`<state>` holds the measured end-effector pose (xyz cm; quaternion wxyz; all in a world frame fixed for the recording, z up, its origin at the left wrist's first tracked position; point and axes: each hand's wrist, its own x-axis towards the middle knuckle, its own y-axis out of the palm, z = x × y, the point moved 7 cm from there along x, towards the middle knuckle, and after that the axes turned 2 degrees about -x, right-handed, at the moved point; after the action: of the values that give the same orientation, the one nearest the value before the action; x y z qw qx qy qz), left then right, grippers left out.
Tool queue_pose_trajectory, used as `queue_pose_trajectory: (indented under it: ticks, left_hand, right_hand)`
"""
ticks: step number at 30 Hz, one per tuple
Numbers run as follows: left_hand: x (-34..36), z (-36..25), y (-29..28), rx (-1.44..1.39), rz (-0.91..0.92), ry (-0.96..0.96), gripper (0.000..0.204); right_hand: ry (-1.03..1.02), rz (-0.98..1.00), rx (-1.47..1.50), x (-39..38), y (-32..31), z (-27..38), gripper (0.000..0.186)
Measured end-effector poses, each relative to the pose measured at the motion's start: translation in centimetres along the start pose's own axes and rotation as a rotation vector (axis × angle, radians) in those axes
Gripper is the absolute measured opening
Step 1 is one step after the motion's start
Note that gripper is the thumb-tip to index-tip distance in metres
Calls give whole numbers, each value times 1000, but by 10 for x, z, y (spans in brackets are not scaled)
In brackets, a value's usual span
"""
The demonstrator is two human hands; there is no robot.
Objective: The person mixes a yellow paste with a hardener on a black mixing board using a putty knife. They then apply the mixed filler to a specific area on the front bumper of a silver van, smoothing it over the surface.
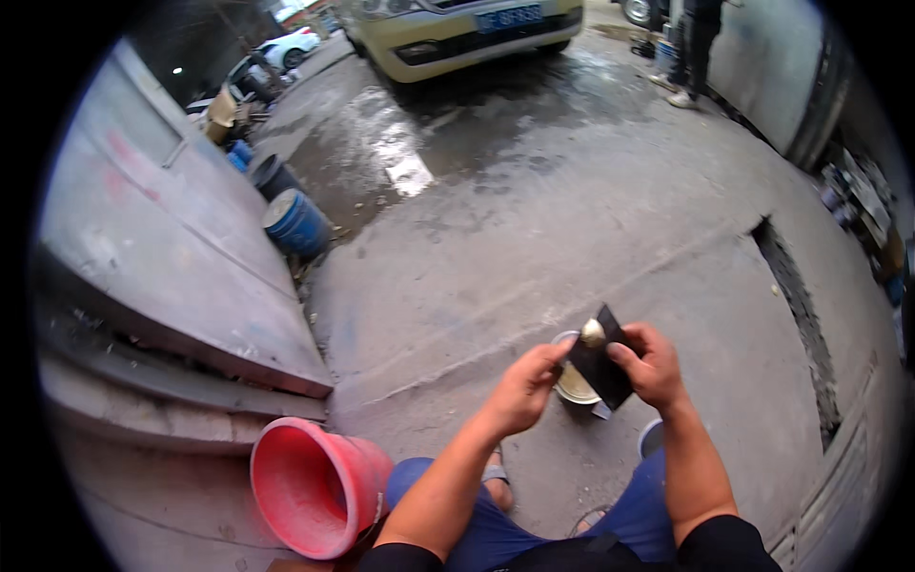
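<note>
My right hand point(652, 368) grips a flat black sheet point(610, 370) by its right edge, the thumb lying on its face. On the sheet's upper part sits a rounded, cream-coloured blob of paste point(593, 333). My left hand point(530, 389) is closed, its fingertips at the sheet's left edge beside the blob; what they pinch, if anything, is hidden. Below the sheet, between my hands, stands an open tin point(576, 389) with pale cream stuff inside, partly covered by the sheet and my fingers.
A red bucket point(319, 486) lies tilted at my left beside a pale metal panel point(181, 210). Near my right knee is a grey round container point(650, 437). Farther off are a blue drum point(297, 225), a yellowish van point(457, 43) and a standing person point(701, 43). A trench point(799, 324) cuts the concrete at right.
</note>
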<state>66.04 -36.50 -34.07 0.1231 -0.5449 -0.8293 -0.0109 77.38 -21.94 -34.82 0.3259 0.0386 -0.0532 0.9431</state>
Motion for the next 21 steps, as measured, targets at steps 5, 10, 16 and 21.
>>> queue_pose_trajectory:
  ticks: [5, 10, 16, 21]
  left_hand:
    - [-4, 5, -12, 124, 55, -277, 39]
    - [-6, 21, -27, -484, 62, -380, 44]
    - [-1, 17, -25, -533, 108, -345, 40]
    - [-2, 22, -22, -441, 74, -326, 41]
  right_hand:
    - [-143, -12, 81, 1, -2, 55, 22]
    - [-605, 132, -330, -16, 6, 107, 33]
    - [-678, 283, -585, -19, 21, 87, 37]
    - [-699, 239, -745, -17, 6, 64, 37]
